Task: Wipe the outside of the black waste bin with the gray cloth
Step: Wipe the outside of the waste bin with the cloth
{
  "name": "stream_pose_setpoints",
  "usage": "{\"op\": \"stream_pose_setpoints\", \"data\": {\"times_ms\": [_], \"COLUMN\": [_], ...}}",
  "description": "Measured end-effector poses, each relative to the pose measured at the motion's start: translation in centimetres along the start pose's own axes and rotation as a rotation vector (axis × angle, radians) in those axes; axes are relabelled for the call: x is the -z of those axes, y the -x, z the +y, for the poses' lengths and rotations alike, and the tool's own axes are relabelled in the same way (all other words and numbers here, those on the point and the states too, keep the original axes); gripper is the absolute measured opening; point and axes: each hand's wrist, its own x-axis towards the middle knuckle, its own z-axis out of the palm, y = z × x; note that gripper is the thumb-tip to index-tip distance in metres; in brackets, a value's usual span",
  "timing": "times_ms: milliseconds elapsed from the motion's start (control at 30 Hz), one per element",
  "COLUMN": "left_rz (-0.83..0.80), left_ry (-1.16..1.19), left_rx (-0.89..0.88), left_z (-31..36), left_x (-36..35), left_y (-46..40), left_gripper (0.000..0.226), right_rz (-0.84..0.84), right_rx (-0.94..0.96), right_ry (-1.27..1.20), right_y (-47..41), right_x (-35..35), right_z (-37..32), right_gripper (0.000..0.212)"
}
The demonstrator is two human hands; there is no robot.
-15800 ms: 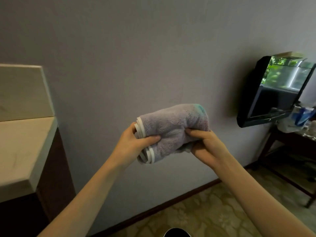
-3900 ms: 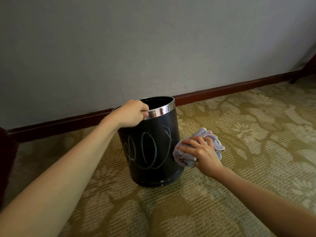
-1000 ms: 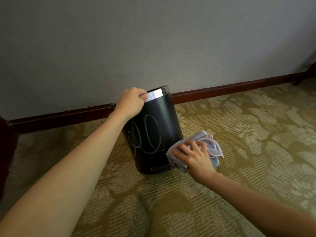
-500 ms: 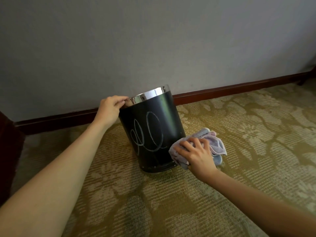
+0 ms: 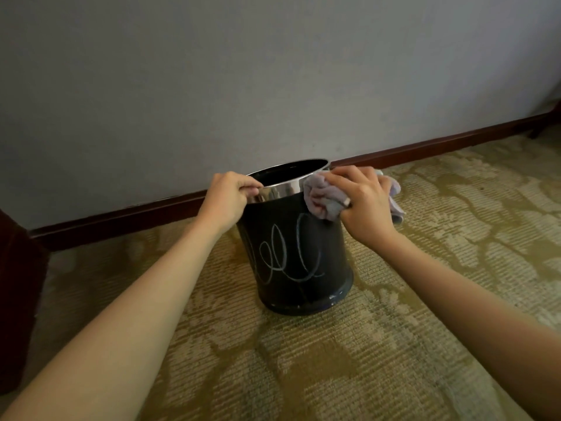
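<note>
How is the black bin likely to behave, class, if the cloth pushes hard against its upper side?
The bin is tall on a narrow base, so a push high up could probably tip it. The left hand gripping the shiny rim suggests it needs steadying, so it is likely light. Its smooth wall probably lets the cloth slide easily.

Grey wall (image 5: 273, 71), dark wooden skirting (image 5: 425, 148), patterned olive carpet (image 5: 303, 360).

Dim, soft light; wide-angle bending at edges; mild blur.
</note>
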Motion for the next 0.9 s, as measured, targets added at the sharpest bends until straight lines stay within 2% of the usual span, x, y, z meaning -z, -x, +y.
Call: {"op": "stream_pose_setpoints", "data": {"times_ms": [167, 267, 367, 433, 533, 667, 767, 900], "left_rz": [0.045, 0.069, 0.06, 0.055, 0.065, 0.036, 0.037, 0.043], "left_ry": [-0.007, 0.009, 0.01, 0.01, 0.011, 0.006, 0.01, 0.01], "left_rx": [0.005, 0.069, 0.109, 0.101, 0.092, 0.024, 0.003, 0.013], "left_z": [0.3, -0.2, -0.8, -0.9, -0.5, 0.6, 1.1, 1.2], "left_x": [-0.8, -0.5, -0.2, -0.3, -0.6, -1.3, -1.8, -1.8], "left_y": [-0.3, -0.8, -1.1, -1.1, -1.0, -0.5, -0.2, -0.3], "left_gripper": [0.022, 0.021, 0.02, 0.02, 0.02, 0.02, 0.02, 0.02], "right_rz": [-0.064, -0.221, -0.411, -0.464, -0.395, -0.141, -0.062, -0.116], "right_rx": [0.124, 0.205, 0.304, 0.312, 0.207, 0.043, 0.052, 0.146], "right_ry": [0.075, 0.142, 0.182, 0.18, 0.147, 0.091, 0.066, 0.137], "right_y": [4.3, 9.6, 12.9, 12.6, 9.2, 3.2, 1.8, 5.0], "right_x": [-1.7, -2.9, -2.7, -2.0, -1.3, -0.8, -0.9, -1.7], "right_z": [0.4, 1.7, 2.9, 3.0, 2.2, 0.7, 0.7, 1.7], "right_gripper": [0.059, 0.062, 0.053, 0.045, 0.05, 0.055, 0.056, 0.061]}}
